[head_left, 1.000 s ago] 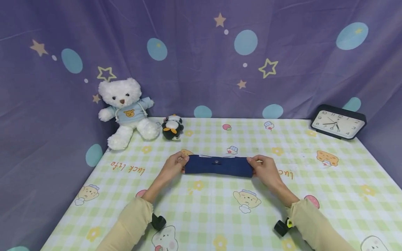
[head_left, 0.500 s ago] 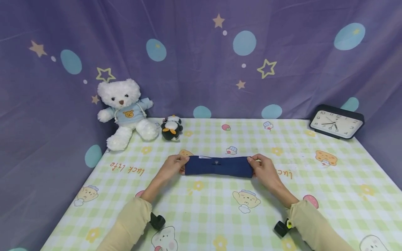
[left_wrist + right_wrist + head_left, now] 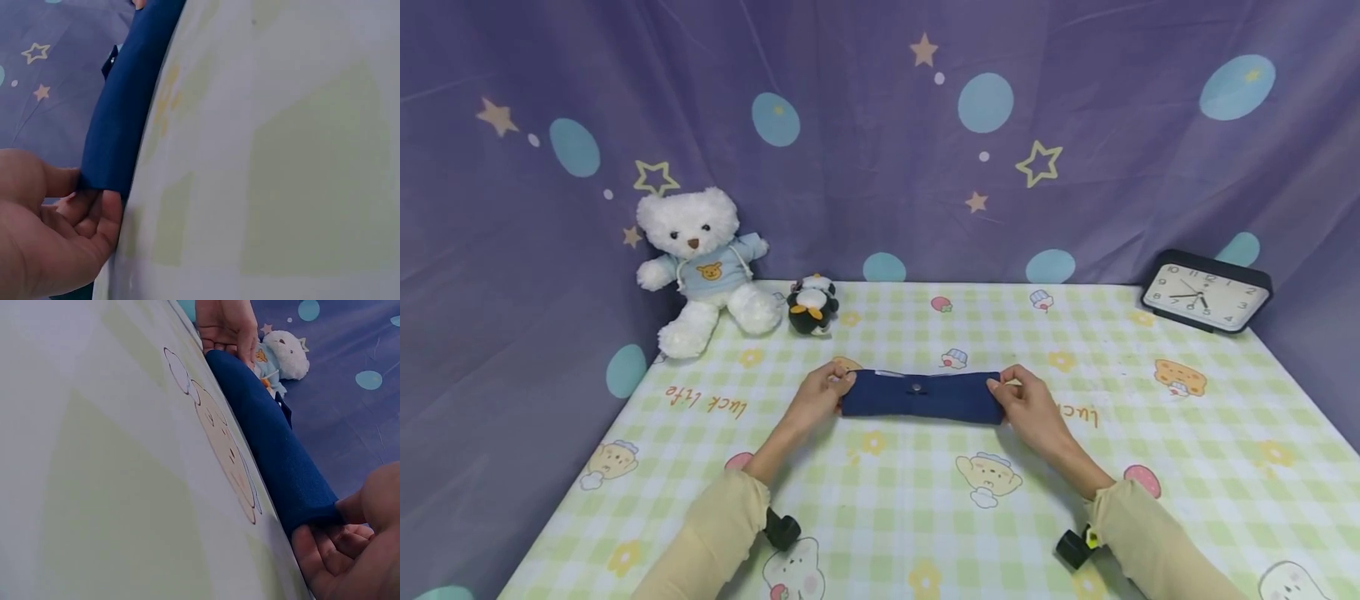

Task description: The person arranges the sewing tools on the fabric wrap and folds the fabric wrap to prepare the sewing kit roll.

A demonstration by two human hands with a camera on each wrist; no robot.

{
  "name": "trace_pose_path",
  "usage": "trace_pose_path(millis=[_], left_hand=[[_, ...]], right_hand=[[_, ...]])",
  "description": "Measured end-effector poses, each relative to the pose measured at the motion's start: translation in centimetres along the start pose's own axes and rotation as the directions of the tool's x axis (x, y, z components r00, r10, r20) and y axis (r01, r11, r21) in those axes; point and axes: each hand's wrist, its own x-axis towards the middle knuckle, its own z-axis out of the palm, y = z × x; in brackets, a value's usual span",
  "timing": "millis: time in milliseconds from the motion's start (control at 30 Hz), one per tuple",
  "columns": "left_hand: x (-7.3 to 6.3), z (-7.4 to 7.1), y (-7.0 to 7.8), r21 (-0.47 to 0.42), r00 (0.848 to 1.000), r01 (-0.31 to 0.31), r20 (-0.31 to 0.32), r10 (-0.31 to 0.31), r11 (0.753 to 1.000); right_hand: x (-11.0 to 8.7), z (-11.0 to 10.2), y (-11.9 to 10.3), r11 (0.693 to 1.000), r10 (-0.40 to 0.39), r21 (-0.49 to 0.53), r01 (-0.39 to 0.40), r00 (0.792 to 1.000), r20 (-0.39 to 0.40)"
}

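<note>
A long, flat bundle of folded navy-blue cloth [image 3: 917,402] lies crosswise at the middle of the table in the head view. A round metal snap [image 3: 916,388] sits near the centre of its upper side, and a strip of white shows along its far edge. My left hand [image 3: 817,395] pinches the left end, thumb on top and fingers beneath, as the left wrist view shows for the cloth [image 3: 119,125]. At the opposite end, my right hand [image 3: 1032,407] pinches the cloth the same way. In the right wrist view the blue roll [image 3: 269,437] stretches between both hands, close over the tabletop.
A white teddy bear [image 3: 707,258] in a light blue top sits at the back left, with a small penguin plush [image 3: 812,305] beside it. A black-framed clock [image 3: 1207,292] stands at the back right. Purple curtain [image 3: 880,183] hangs behind the checked tablecloth [image 3: 895,517].
Both hands keep their grip on the ends of the cloth. The right fingers have shifted slightly at the far right corner, and the cloth's far edge looks straighter there.
</note>
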Motion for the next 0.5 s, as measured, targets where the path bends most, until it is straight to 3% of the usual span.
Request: trace_pose_path(millis=[267, 500], left_hand=[[-0.17, 0.09, -0.22, 0.034, 0.998, -0.047, -0.036, 0.048, 0.998], [-0.04, 0.09, -0.15, 0.016, 0.998, -0.026, -0.049, 0.026, 1.0]], right_hand=[[-0.08, -0.29, 0.37, 0.999, -0.005, -0.032, 0.005, 1.0, 0.004], [0.15, -0.65, 0.41, 1.0, 0.011, -0.007, -0.011, 1.0, 0.01]])
